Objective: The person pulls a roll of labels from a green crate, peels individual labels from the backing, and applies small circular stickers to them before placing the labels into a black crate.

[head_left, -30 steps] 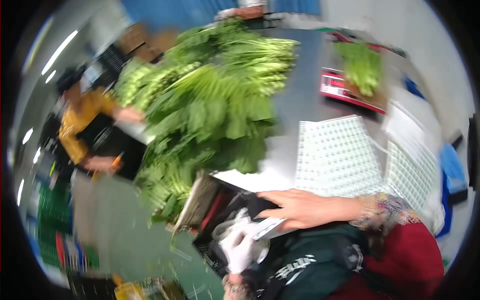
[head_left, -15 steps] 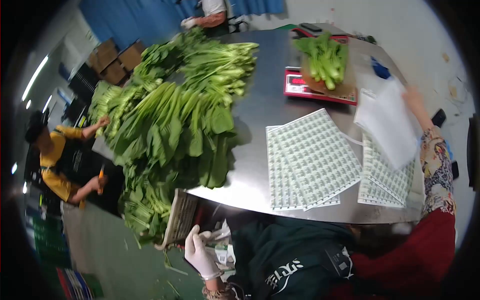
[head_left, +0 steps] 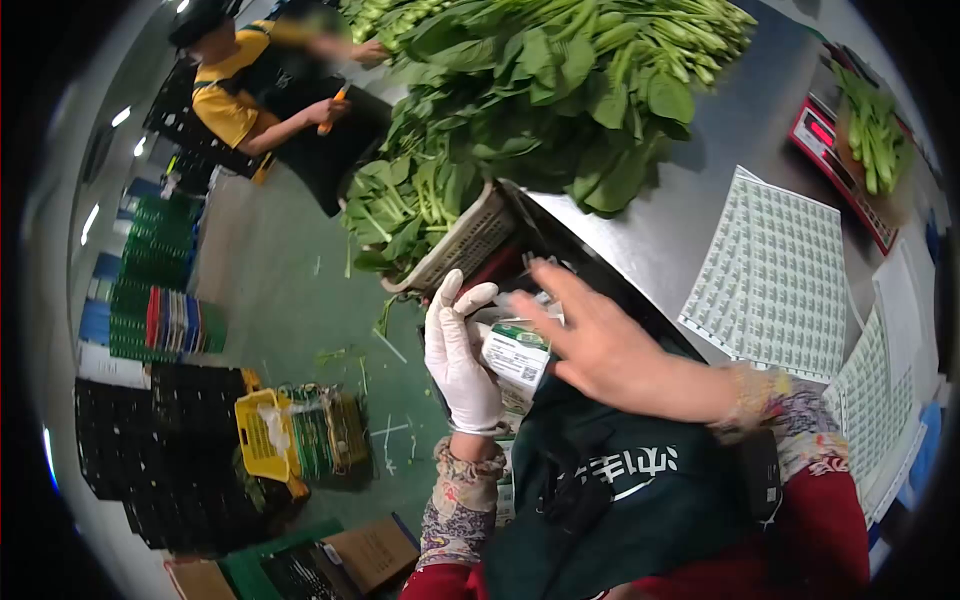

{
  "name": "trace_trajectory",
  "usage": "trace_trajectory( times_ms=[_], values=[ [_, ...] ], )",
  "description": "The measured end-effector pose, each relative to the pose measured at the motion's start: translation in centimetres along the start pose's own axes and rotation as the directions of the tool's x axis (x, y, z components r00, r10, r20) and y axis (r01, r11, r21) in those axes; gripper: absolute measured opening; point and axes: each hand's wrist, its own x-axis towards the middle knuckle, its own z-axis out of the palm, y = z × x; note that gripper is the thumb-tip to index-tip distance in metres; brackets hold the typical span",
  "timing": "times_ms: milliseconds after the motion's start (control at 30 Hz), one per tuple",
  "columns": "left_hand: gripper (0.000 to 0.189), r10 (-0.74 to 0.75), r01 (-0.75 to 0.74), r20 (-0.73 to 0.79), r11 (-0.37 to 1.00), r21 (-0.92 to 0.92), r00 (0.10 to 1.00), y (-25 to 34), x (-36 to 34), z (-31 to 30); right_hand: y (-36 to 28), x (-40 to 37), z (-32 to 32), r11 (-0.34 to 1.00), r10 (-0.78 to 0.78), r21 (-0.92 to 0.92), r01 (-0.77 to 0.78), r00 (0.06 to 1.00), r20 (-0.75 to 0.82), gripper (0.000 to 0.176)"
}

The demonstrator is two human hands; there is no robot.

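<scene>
In the head view, I am seeing my left hand [head_left: 460, 355], in a white glove, standing upright with its fingers straight and close together. It is off the near edge of the bench [head_left: 690, 225], in front of the apron [head_left: 600, 500]. A white-and-green pack [head_left: 515, 355] is lying against the palm. The thumb seems to be pinching it there, though the blur is keeping me from being sure.

The right hand [head_left: 600, 345] is bare and hovering just beside the pack with its fingers spread wide and gripping nothing. Its thumb side is nearly touching the pack's top.

A basket [head_left: 460, 245] of greens is hanging over the bench's near edge, just above both hands. A big pile of greens [head_left: 560, 90] is covering the far left corner. Sheets [head_left: 780, 270] of small labels are lying flat along the near right side. A red scale [head_left: 830, 150] with more greens on it is sitting toward the far right corner.

Across the floor, a co-worker [head_left: 235, 90] in yellow is standing at the far end, holding something orange. Crates [head_left: 160, 310] are stacked at the left.
</scene>
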Motion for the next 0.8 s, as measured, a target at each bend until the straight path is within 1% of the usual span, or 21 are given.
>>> trace_trajectory(
  times_ms=[33,67,100,167,200,233,267,300,333,367,433,467,500,533,567,600,633,667,700,767,800],
  values=[
    [0.04,0.024,-0.024,0.03,1.0,0.004,0.999,-0.1,-0.2,-0.9,-0.5,0.9,2.2,0.976,-0.071,-0.208,0.061,0.997,-0.04,0.065],
    [0.045,0.054,-0.055,0.018,0.997,0.053,0.998,-0.3,-0.3,-1.5,-1.0,1.9,3.6,0.974,-0.073,-0.22,0.054,0.994,-0.08,0.059],
    [0.047,0.053,-0.052,-0.026,0.998,0.032,0.998,-0.2,-0.7,-2.1,-1.5,2.5,4.5,0.971,-0.076,-0.233,0.046,0.99,-0.12,0.054],
    [0.052,0.057,-0.06,-0.113,0.998,-0.016,0.992,0.0,-1.7,-3.3,-1.5,3.5,5.2,0.979,-0.082,-0.197,0.055,0.988,-0.129,0.05],
    [0.06,0.058,-0.052,-0.129,0.997,0.048,0.99,-0.6,-2.3,-4.7,-1.4,3.9,5.5,0.98,-0.094,-0.186,0.067,0.985,-0.143,0.049],
    [0.056,0.035,-0.013,-0.236,0.995,0.094,0.971,-0.4,-3.0,-5.0,-1.7,4.3,5.3,0.982,-0.088,-0.179,0.065,0.988,-0.125,0.049],
    [0.047,0.07,-0.043,-0.088,0.96,0.278,0.994,-1.4,-3.2,-7.5,-1.5,4.7,5.3,0.983,-0.099,-0.166,0.079,0.988,-0.115,0.049],
    [0.04,0.065,-0.086,0.063,0.892,0.443,0.996,-2.4,-3.7,-10.1,-1.3,5.0,5.5,0.984,-0.105,-0.152,0.09,0.99,-0.098,0.048],
    [0.021,-0.263,0.253,-0.016,0.908,0.335,0.965,-1.3,-4.5,-10.3,-0.8,5.3,6.1,0.985,-0.116,-0.137,0.101,0.987,-0.108,0.047],
    [0.018,-0.362,0.374,-0.099,0.881,0.289,0.927,-0.6,-4.7,-9.4,-0.2,5.6,6.1,0.989,-0.071,-0.132,0.068,0.997,-0.017,0.052],
    [0.019,-0.403,0.425,-0.137,0.84,0.336,0.905,-0.5,-4.5,-9.7,2.4,5.4,6.9,0.987,0.11,-0.133,-0.095,0.988,0.11,0.05],
    [0.02,-0.379,0.401,-0.134,0.883,0.245,0.916,-0.8,-4.2,-9.6,2.9,4.8,6.9,0.992,0.126,0.01,-0.128,0.982,0.138,0.049],
    [0.02,-0.386,0.408,-0.134,0.878,0.25,0.913,-1.2,-4.1,-9.9,3.2,4.6,6.8,0.976,0.134,0.147,-0.16,0.977,0.168,0.049],
    [0.02,-0.381,0.402,-0.135,0.89,0.214,0.915,-1.4,-3.9,-9.7,2.0,5.3,5.2,0.834,0.129,0.457,-0.309,0.915,0.383,0.049],
    [0.02,-0.372,0.39,-0.128,0.903,0.18,0.919,-1.7,-3.8,-9.3,1.1,5.2,5.4,0.687,0.096,0.6,-0.41,0.869,0.485,0.051],
    [0.02,-0.396,0.407,-0.095,0.897,0.172,0.913,-1.9,-3.8,-9.3,0.2,4.9,5.8,0.622,0.079,0.666,-0.412,0.879,0.47,0.052],
    [0.019,-0.316,0.328,-0.088,0.9,0.286,0.945,-2.3,-3.9,-9.3,-0.4,4.6,6.3,0.56,0.063,0.726,-0.4,0.894,0.444,0.053],
    [0.02,-0.354,0.364,-0.091,0.88,0.305,0.931,-2.2,-3.9,-9.0,-0.6,4.6,6.7,0.54,0.075,0.732,-0.415,0.89,0.45,0.055],
    [0.02,-0.386,0.393,-0.086,0.86,0.325,0.918,-2.0,-3.7,-8.8,-0.5,4.6,7.1,0.532,0.104,0.72,-0.445,0.879,0.466,0.054],
    [0.02,-0.354,0.358,-0.074,0.87,0.338,0.932,-3.0,-4.0,-9.0,0.0,4.5,7.6,0.571,0.114,0.707,-0.418,0.893,0.435,0.053],
    [0.02,-0.359,0.364,-0.076,0.874,0.323,0.93,-3.0,-4.1,-9.0,0.1,4.3,7.8,0.584,0.108,0.703,-0.406,0.897,0.429,0.053]
  ],
)
